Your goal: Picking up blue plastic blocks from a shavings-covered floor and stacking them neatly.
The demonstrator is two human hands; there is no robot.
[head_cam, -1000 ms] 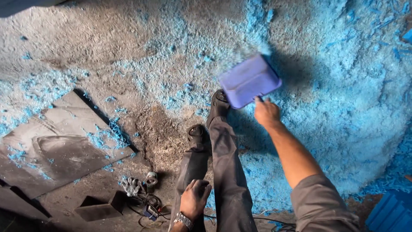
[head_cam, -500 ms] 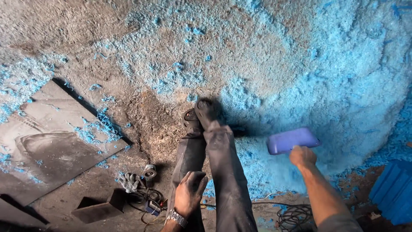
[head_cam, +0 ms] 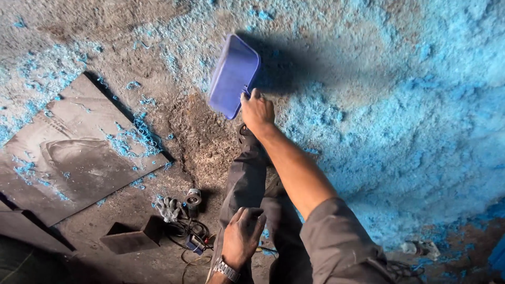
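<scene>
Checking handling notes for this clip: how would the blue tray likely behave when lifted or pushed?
The blue tray is probably light: the right hand holds it up by one edge alone. It looks stiff, keeping its flat shape with no sag. Its smooth plastic-looking surface might be slippery.

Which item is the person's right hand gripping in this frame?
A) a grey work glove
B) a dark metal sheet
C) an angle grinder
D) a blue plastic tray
D: the right hand grips the lower edge of the blue plastic tray, raised above the blue shavings.

1 blue tray [head_cam: 232,75], 2 hands [head_cam: 257,111], 1 metal sheet [head_cam: 79,152]
</scene>
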